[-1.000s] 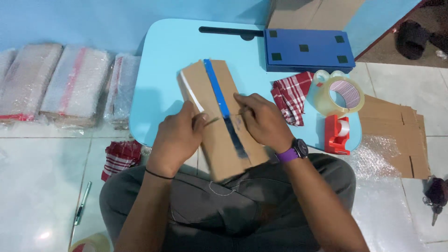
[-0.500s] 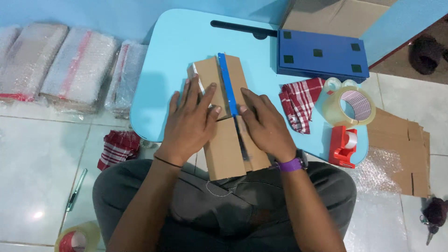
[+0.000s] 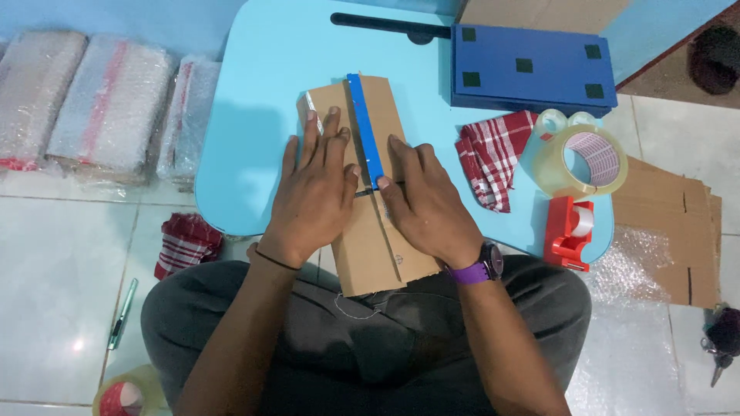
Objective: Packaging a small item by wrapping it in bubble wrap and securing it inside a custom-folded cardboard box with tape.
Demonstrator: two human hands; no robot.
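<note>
— What is carried by the light blue table (image 3: 254, 115), taken from largest to smallest?

— At its far right corner a dark blue board (image 3: 532, 69) with small dark squares is seen. The flat brown cardboard piece (image 3: 378, 254) is laid at the middle of the near edge, with its lower end overhanging toward the lap. A red checked cloth (image 3: 489, 158) lies to the right of it, and near the right edge a big roll of clear tape (image 3: 582, 162) is found, with a red tape dispenser (image 3: 569, 231) just below it.

— How is the cardboard held?

— It is pressed down flat rather than gripped. The left hand (image 3: 316, 192) is spread open, palm down, on the left half; the right hand (image 3: 428, 204) is laid open on the right half. Nothing is enclosed by either hand. A blue strip (image 3: 364, 127) runs lengthwise between them, and whether it is tape or a ruler cannot be told.

— How is the piece judged to handle?

— It is judged light and fairly stiff, though easily creased along its folds. It would probably be slid readily over the smooth tabletop, so downward pressure is needed. A hold is best taken at the long side edges, with the overhanging end supported.

— And off the table?

— Bubble-wrapped bundles (image 3: 100, 100) are stacked on the floor to the left.
</note>
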